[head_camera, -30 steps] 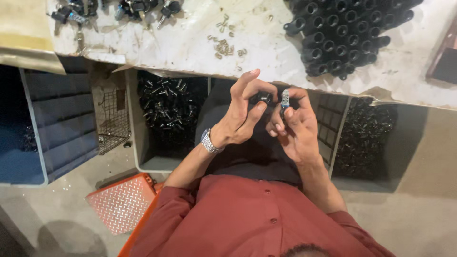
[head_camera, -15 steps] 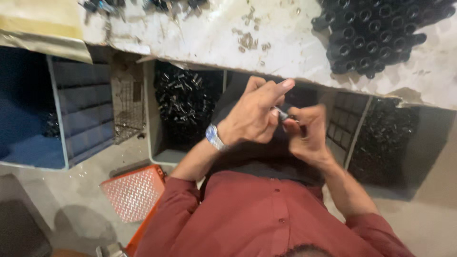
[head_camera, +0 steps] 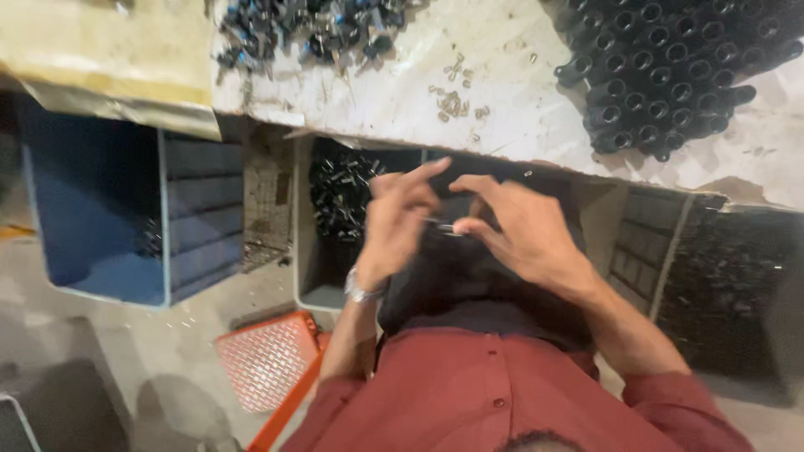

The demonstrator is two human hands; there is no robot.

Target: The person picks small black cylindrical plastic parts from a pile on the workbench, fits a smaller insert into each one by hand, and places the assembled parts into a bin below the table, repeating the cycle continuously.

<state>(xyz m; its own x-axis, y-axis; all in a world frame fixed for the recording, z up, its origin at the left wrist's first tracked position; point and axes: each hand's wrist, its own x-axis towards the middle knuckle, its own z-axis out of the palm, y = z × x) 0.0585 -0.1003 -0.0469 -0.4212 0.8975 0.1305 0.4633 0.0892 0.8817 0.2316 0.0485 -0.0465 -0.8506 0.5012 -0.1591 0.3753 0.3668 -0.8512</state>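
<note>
Looks to me like a small assembly workshop: worn white desk (head_camera: 519,109) carrying a packed cluster of black tubular parts (head_camera: 670,67) and loose tiny metal bits (head_camera: 452,100); under the desk, a grey bin of dark parts (head_camera: 343,201) and a blue crate (head_camera: 126,226).

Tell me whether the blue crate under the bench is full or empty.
Nearly empty: the blue crate shows bare floor and ribbed wall, with only a few dark bits in the corner. The grey crate beside it holds a heap of black parts.

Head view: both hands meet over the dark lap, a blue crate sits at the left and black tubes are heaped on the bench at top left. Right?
Not quite. The head view shows the black tubes heaped at top right, not top left. The hands and blue crate are as stated.
</note>
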